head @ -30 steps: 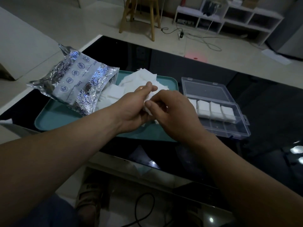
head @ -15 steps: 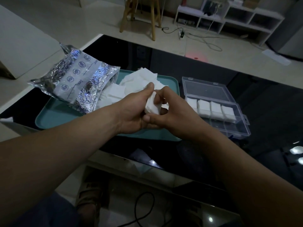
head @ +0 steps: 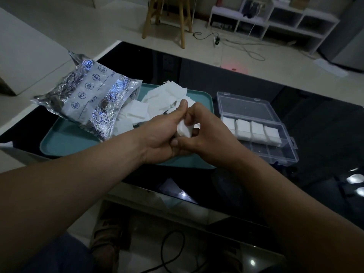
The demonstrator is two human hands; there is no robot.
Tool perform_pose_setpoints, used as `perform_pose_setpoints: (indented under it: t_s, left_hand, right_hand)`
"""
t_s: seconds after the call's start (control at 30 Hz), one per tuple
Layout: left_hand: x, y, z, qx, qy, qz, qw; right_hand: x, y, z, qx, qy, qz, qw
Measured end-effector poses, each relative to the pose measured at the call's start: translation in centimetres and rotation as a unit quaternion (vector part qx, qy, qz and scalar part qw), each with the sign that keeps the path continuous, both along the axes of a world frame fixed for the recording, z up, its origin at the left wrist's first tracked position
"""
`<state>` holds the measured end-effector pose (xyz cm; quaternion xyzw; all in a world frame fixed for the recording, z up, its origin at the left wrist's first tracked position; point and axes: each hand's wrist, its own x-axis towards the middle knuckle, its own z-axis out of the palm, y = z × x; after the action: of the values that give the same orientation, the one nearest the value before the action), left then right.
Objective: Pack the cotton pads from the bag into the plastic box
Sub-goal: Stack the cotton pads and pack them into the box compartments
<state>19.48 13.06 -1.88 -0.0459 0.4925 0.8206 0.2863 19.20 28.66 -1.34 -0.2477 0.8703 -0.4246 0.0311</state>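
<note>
Over the teal tray (head: 65, 142), you hold a small stack of cotton pads (head: 184, 130) between both hands. Your left hand (head: 163, 133) wraps it from the side, fingers curled underneath and thumb raised along its far edge. Your right hand (head: 208, 138) pinches it from the other side, thumb low and fingers curled over the top. This looks like the squaring-up step, evening the edges before the stack goes away.

More loose pads (head: 167, 95) lie on the tray at the mouth of the foil bag (head: 92, 103). The plastic box (head: 275, 152) sits open just right of the tray. Its far row already holds packed pads (head: 250, 129), and the near row looks unfilled.

Next, you probably carry the stack right to a free compartment. Keep the pinch firm so the pads do not fan out, and line the stack up with the dividers before lowering it.
</note>
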Motion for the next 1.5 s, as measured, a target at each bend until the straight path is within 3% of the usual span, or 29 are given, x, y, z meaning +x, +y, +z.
perform_pose_setpoints:
  t_s: [0.27,0.47,0.7,0.87,0.97,1.1,1.4,1.5]
  left_hand:
    - [-0.3,-0.1,-0.2,0.01,-0.012,-0.004,1.0]
    - [-0.9,-0.6,-0.1,0.05,-0.066,0.001,0.997]
    - [-0.8,0.1,0.4,0.042,-0.043,0.037,0.998]
    - [-0.9,1.2,0.4,0.029,-0.032,0.068,0.997]
    - [-0.8,2.3,0.5,0.018,-0.012,0.121,0.992]
    - [-0.3,4.5,1.3,-0.05,0.055,0.133,0.988]
    - [-0.9,8.7,3.3,-0.171,0.159,0.067,0.97]
    - [-1.9,8.5,2.7,-0.3,0.232,0.037,0.925]
  right_hand:
    - [0.2,-0.1,0.3,0.023,0.025,-0.006,0.999]
    - [0.6,0.3,0.7,0.037,-0.015,-0.007,0.999]
    - [0.3,1.2,1.2,0.025,-0.031,-0.126,0.991]
    - [1.0,1.0,1.2,0.018,-0.043,-0.131,0.99]
    - [1.3,1.1,1.0,0.05,-0.006,-0.145,0.988]
    - [0.7,2.4,1.0,0.075,0.012,-0.174,0.982]
    - [0.0,6.2,2.4,0.01,-0.02,-0.223,0.975]
    - [-0.4,8.1,2.7,-0.044,-0.03,-0.296,0.954]
